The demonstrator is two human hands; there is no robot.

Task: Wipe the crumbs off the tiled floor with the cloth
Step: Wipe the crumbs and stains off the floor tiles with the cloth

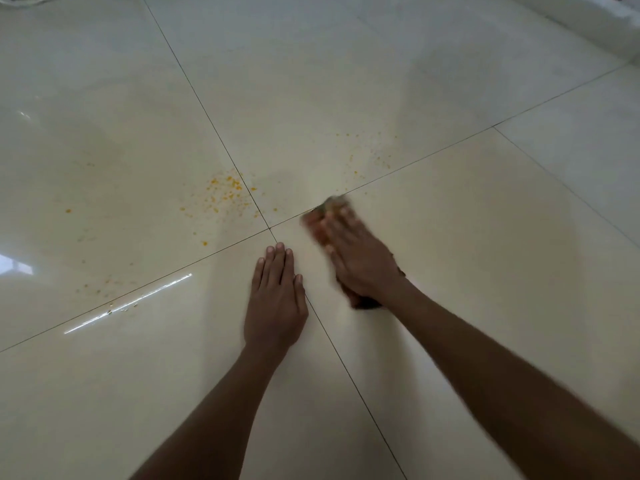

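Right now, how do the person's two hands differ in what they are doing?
The left hand lies flat and bare on the tiled floor, sharp in the picture; the right hand presses on a cloth and looks blurred. The left sits nearer the person; the right reaches further, toward the orange crumbs. Both are palm down.

The floor (433, 271) is laid with large, glossy cream tiles, parted by thin dark grout lines (207, 116) that cross near the middle of the view and run out toward every edge. Its polish carries soft, cloudy reflections across the far tiles, a bright streak of glare (128, 303) on the near left tile and a pale patch of reflected light (15, 265) at the left edge. Along the far right corner runs a pale raised edge (588, 22), perhaps a skirting or step, too blurred to tell which.
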